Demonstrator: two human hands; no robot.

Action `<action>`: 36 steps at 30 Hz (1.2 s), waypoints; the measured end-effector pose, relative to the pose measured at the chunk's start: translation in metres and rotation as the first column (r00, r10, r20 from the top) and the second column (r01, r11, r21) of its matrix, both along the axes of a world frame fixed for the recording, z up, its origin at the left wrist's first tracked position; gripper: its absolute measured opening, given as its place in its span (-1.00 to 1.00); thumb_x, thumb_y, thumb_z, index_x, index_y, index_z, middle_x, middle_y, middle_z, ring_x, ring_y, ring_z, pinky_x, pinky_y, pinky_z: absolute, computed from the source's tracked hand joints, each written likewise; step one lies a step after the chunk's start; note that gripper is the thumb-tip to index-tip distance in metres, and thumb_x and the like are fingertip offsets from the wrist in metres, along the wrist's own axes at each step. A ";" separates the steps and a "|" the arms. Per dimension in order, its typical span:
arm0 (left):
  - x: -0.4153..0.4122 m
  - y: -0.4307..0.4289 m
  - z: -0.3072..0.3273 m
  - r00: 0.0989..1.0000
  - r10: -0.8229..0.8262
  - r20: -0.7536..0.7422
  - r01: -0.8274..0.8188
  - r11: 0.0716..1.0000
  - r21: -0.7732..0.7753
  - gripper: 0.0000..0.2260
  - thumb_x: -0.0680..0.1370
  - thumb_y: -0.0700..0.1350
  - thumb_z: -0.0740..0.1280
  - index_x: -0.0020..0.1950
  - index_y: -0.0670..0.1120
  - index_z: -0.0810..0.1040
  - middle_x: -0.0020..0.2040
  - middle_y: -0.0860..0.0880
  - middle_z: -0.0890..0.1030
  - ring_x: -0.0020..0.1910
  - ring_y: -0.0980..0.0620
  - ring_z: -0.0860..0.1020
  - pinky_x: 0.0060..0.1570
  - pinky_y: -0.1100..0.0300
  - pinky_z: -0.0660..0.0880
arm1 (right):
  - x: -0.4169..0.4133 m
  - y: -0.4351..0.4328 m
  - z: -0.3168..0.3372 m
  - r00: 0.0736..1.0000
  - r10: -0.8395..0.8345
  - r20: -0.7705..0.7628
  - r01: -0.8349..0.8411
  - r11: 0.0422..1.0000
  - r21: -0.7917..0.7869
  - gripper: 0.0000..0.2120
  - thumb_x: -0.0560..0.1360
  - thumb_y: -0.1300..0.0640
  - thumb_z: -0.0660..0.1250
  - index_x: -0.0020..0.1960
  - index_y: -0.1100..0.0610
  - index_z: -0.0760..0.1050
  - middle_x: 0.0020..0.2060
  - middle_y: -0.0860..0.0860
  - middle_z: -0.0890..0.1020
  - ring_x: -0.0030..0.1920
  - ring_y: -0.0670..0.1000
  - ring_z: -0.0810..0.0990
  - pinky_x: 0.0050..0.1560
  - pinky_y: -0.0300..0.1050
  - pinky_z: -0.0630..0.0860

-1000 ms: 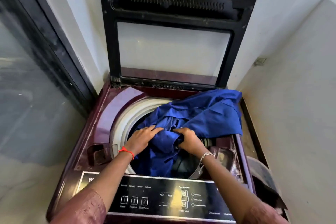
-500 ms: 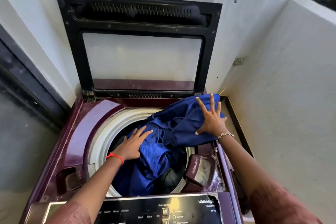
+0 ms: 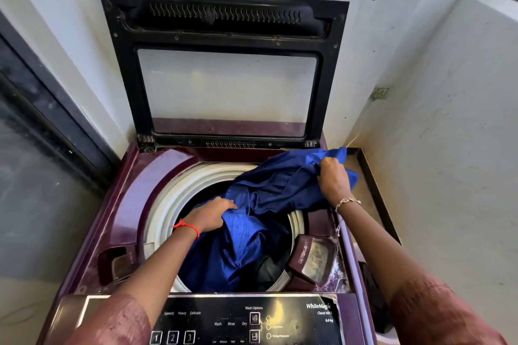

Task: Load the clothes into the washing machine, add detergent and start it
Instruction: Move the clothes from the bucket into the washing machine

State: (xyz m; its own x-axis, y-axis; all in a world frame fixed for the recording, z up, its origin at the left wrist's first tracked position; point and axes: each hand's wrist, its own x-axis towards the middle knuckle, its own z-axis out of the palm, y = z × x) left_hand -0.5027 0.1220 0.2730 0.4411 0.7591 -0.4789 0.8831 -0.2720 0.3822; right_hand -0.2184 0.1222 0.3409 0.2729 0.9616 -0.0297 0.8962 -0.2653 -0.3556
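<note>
Loading is underway: the right hand (image 3: 333,179) is gripping the blue cloth (image 3: 280,190) bunched over the drum rim (image 3: 179,199) at two o'clock, the left hand (image 3: 208,217) is clutching folds inside, and next it needs pushing down.
</note>
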 end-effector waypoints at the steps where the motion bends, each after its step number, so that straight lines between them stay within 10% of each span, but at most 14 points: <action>1: -0.002 -0.002 0.001 1.000 0.016 0.001 -0.016 1.000 0.016 -0.35 0.39 -0.44 0.05 0.43 0.00 0.32 0.45 -0.09 0.31 0.40 -0.09 0.28 0.38 0.00 0.26 | 0.000 0.000 0.004 1.000 -0.011 -0.023 0.011 1.000 0.007 -0.84 0.47 0.44 0.13 -0.04 0.43 0.46 -0.02 0.35 0.54 -0.01 0.30 0.54 -0.22 -0.02 0.28; 7: -0.018 -0.014 0.016 0.992 0.074 0.098 -0.089 0.983 0.163 -0.39 0.39 -0.47 0.05 0.36 -0.07 0.43 0.36 -0.11 0.44 0.38 -0.10 0.34 0.38 0.05 0.27 | -0.029 0.003 0.031 0.986 0.099 -0.135 -0.076 0.983 0.165 -0.77 0.41 0.40 0.21 0.02 0.34 0.55 -0.01 0.30 0.58 0.07 0.27 0.48 0.00 -0.02 0.32; 14: -0.047 -0.024 0.036 0.973 0.088 0.213 -0.153 0.938 0.311 -0.45 0.33 -0.43 0.19 0.31 -0.17 0.48 0.29 -0.13 0.52 0.32 -0.06 0.44 0.33 0.23 0.29 | -0.102 -0.004 0.080 0.860 0.429 -0.275 -0.326 0.878 0.350 -0.90 0.28 0.45 0.28 -0.29 0.39 0.58 -0.41 0.32 0.53 -0.30 -0.03 0.37 -0.34 -0.15 0.33; 22: -0.059 -0.045 0.025 0.995 0.100 0.020 -0.102 0.988 0.117 -0.27 0.43 -0.15 0.42 0.50 -0.18 0.12 0.50 -0.17 0.19 0.47 -0.09 0.20 0.43 0.11 0.19 | -0.120 -0.036 0.010 0.846 0.459 -0.272 -0.481 0.876 -0.019 -0.76 0.33 0.29 0.46 -0.02 0.33 0.59 -0.06 0.25 0.64 -0.02 0.15 0.57 -0.17 -0.21 0.29; 29: -0.049 -0.058 -0.003 0.980 -0.038 -0.197 0.012 0.991 -0.133 -0.12 0.45 -0.02 0.41 0.53 -0.11 -0.14 0.55 -0.13 -0.17 0.53 -0.15 -0.10 0.48 -0.10 0.02 | -0.114 -0.069 -0.073 0.839 0.528 -0.134 -0.497 0.641 -0.584 -0.47 0.46 0.06 0.38 0.38 0.17 0.34 0.34 0.19 0.40 0.35 0.18 0.35 0.32 -0.03 0.28; 36: -0.033 -0.051 0.004 0.976 -0.018 -0.218 0.002 0.997 -0.073 -0.07 0.44 0.19 0.35 0.52 -0.04 -0.23 0.54 -0.09 -0.25 0.52 -0.17 -0.20 0.41 -0.31 -0.10 | -0.103 -0.063 -0.067 0.859 0.497 -0.124 -0.463 0.651 -0.602 -0.48 0.50 0.03 0.32 0.38 0.22 0.30 0.36 0.20 0.38 0.37 0.17 0.33 0.32 -0.02 0.32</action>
